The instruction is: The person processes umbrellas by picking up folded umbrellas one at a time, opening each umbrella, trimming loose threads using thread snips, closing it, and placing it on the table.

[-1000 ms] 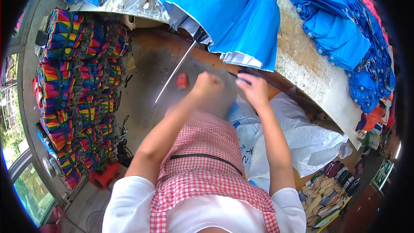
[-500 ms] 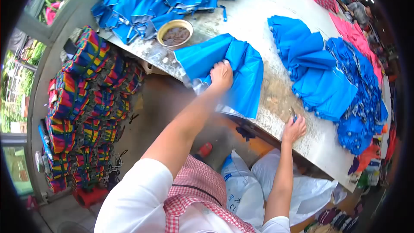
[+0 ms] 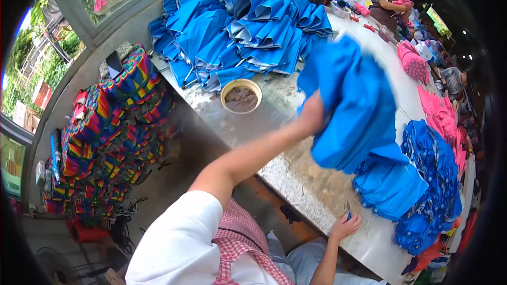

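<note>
My left hand (image 3: 312, 113) is closed on a blue umbrella canopy (image 3: 354, 111), lifted above the table and smeared by motion. Its folds hang to the right and partly cover other blue cloth. Low on the right, near the table's front edge, my right hand (image 3: 346, 227) is closed around a small pointed metal tool (image 3: 347, 211) whose tip sticks up past the fingers. Just beyond that hand lies flat, folded blue canopy cloth (image 3: 391, 187). Beside it is a bunched heap of blue cloth with small knobs (image 3: 433, 179).
A large pile of blue folded umbrellas (image 3: 232, 21) covers the table's far left. Near it stands a yellow-rimmed bowl (image 3: 241, 96) of brown stuff. Stacked rainbow-coloured bundles (image 3: 105, 142) rise left of the table (image 3: 285, 184). Pink cloth (image 3: 441, 119) lies at right; another person (image 3: 388, 8) sits far back.
My left hand has raised the blue canopy off the table's front edge and swung it to the right. My right hand keeps the tool near the edge. The view has shifted.
</note>
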{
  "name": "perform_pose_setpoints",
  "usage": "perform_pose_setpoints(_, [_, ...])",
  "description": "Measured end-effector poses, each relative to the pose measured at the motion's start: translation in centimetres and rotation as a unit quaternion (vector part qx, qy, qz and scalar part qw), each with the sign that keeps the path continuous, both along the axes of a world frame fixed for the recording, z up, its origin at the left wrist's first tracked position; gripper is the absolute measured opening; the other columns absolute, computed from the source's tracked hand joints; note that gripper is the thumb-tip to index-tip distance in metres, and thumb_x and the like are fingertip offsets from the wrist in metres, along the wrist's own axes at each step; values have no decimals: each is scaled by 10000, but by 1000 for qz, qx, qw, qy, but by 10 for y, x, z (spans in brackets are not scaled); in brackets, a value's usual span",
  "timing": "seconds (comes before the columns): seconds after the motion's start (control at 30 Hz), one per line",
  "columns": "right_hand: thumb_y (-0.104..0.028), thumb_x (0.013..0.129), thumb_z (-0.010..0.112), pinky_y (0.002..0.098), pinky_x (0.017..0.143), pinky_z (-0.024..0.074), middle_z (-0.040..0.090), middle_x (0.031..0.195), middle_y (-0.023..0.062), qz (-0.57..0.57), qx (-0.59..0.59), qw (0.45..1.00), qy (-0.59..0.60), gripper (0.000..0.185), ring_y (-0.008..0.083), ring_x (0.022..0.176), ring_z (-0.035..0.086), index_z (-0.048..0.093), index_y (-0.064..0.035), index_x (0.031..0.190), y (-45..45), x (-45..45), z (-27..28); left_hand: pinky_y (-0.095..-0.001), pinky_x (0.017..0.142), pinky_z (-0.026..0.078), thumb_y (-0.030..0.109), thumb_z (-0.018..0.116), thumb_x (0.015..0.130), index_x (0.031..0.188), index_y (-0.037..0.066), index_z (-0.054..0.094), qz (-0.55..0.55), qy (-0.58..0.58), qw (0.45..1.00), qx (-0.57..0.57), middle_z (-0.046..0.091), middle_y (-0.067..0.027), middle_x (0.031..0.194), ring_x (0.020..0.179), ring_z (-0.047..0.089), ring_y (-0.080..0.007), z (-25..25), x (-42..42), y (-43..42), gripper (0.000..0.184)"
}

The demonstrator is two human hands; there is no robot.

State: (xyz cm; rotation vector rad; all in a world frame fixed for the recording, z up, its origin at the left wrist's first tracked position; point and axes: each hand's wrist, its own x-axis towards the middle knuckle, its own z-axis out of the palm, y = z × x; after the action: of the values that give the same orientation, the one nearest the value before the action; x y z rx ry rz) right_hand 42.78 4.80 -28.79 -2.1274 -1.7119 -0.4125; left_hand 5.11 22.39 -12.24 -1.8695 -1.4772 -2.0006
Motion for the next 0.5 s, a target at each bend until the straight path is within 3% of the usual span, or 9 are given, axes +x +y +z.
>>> perform_pose_setpoints(0.03, [-295, 828, 524, 474, 917, 310, 454, 1220, 158, 4, 6, 1000, -1, 390, 354, 1097, 423, 499, -54, 1133, 0, 2, -3, -464, 843, 423, 124, 579, 782, 1260, -2, 378, -53, -1, 998, -36, 509, -277, 1123, 993, 504, -454, -35, -3, 0, 533])
perform_pose_setpoints(0.13, [-301, 841, 506, 483, 931, 298, 452, 1241, 145, -22, 0, 1000, -7, 400, 355, 1132, 415, 491, -51, 1153, 7, -7, -5, -465, 800, 429, 94, 635, 674, 1202, -8, 435, 20, -17, 995, -95, 520, -259, 1075, 954, 530, -403, -16, -44, 36, 574])
perform_pose_setpoints(0.2, [-316, 848, 501, 485, 935, 295, 451, 1248, 149, -58, -28, 998, -29, 420, 357, 1142, 412, 486, -40, 1164, 4, -8, 2, -456, 639, 444, -13, 588, 579, 973, -19, 505, 74, 90, 989, 89, 540, -232, 844, 748, 538, -392, 48, -136, 95, 403])
perform_pose_setpoints(0.23, [-332, 851, 504, 483, 935, 297, 449, 1247, 162, -84, -40, 995, -42, 439, 358, 1137, 414, 484, -27, 1166, 4, -9, 2, -434, 568, 433, -39, 544, 584, 859, -14, 488, 154, 116, 981, 32, 527, -209, 760, 684, 524, -385, 75, -188, 123, 282])
perform_pose_setpoints(0.27, [-349, 854, 506, 481, 934, 299, 447, 1245, 175, -113, -51, 991, -56, 459, 360, 1131, 415, 482, -15, 1168, 3, -9, 1, -434, 538, 422, -40, 515, 615, 795, 3, 458, 231, 161, 956, 78, 513, -196, 729, 662, 521, -374, 108, -238, 150, 194])
perform_pose_setpoints(0.33, [-260, 802, 559, 462, 935, 320, 457, 1233, 183, -167, -37, 983, -67, 446, 365, 1120, 428, 489, -4, 1160, 7, -17, -5, -413, 555, 451, 36, 524, 677, 846, 20, 476, 329, 303, 890, 87, 526, -168, 739, 659, 539, -338, 126, -347, 217, 177])
perform_pose_setpoints(0.4, [-199, 760, 590, 447, 935, 330, 460, 1223, 192, -199, -11, 979, -51, 455, 368, 1107, 436, 492, 3, 1156, -4, -17, -3, -392, 659, 490, 214, 568, 773, 1072, 28, 495, 356, 410, 840, -11, 578, -165, 900, 824, 576, -332, 97, -425, 272, 360])
perform_pose_setpoints(0.43, [-123, 697, 603, 437, 928, 343, 472, 1188, 202, -184, -36, 982, 7, 485, 373, 1080, 447, 487, 20, 1145, 7, -50, 26, -411, 780, 476, 346, 522, 839, 1248, 47, 426, 351, 409, 829, -151, 567, -193, 1083, 976, 559, -349, 57, -466, 299, 516])
perform_pose_setpoints(0.5, [-82, 688, 569, 444, 912, 346, 485, 1140, 192, -118, -47, 992, -12, 436, 363, 1059, 455, 502, 4, 1109, 44, -99, 66, -416, 910, 411, 406, 453, 876, 1315, 61, 381, 261, 375, 837, -302, 496, -213, 1224, 1110, 494, -358, -62, -551, 339, 563])
